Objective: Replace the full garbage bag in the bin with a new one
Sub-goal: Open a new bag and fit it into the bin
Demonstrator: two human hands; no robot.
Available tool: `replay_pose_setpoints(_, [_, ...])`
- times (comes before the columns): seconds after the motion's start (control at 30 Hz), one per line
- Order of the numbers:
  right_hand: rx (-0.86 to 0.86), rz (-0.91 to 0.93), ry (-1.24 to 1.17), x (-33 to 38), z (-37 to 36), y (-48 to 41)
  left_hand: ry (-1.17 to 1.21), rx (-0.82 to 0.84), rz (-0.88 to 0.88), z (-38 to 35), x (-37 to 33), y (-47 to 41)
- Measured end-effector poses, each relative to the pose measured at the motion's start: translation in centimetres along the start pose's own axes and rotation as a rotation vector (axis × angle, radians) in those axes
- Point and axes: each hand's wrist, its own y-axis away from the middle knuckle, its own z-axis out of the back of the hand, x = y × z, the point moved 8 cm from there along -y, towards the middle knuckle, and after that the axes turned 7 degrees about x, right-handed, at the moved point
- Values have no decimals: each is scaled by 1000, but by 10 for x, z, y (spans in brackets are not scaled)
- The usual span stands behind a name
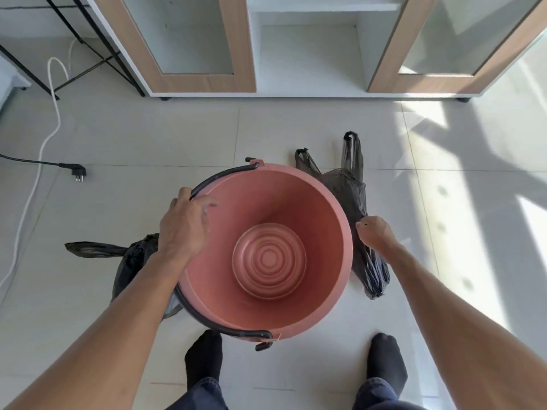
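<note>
The pink bin (pixel 266 250) stood on the tile floor (pixel 148 137), right in front of the person's feet in black socks (pixel 204 359). It was empty inside. You could see all the way down to the rings on its bottom. No bag was in it.

The full bag (pixel 130 261) sat on the floor just beside the bin, on the left. It was black and lumpy, and its top was pulled together into a tail that stuck out to the side. So, it seemed, the old bag was already out.

The new bag (pixel 352 202) was black too. It lay on the floor on the right side of the bin, touching the bin's wall. It looked flat and thin, with its two loop handles pointing away from the person.

The left hand (pixel 185 226) rested on the bin's rim, with fingers curled over the edge near the black handle (pixel 219 177). It looked like it was holding the bin steady. The right hand (pixel 374 233) was closed, pinching the new bag near its middle.

So about half the job looked done. What was left was to lift the new bag, shake it open, push it down into the bin, and fold its top over the rim. The full bag would also need to be carried away.
</note>
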Motion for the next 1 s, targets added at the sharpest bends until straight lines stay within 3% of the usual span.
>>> replay_pose_setpoints(0.33, [-170,288,-167,95,109,98,127,165,133,8,-11,9])
replay_pose_setpoints(0.6, [-280,731,-42,188,144,209,486,162,135,43,-12,31])
replay_pose_setpoints(0.8, [-161,961,-21,216,107,269,1042,171,227,59,-22,28])
replay_pose_setpoints(1.0, [-77,1005,41,219,86,286,1541,193,349,54,-18,17])
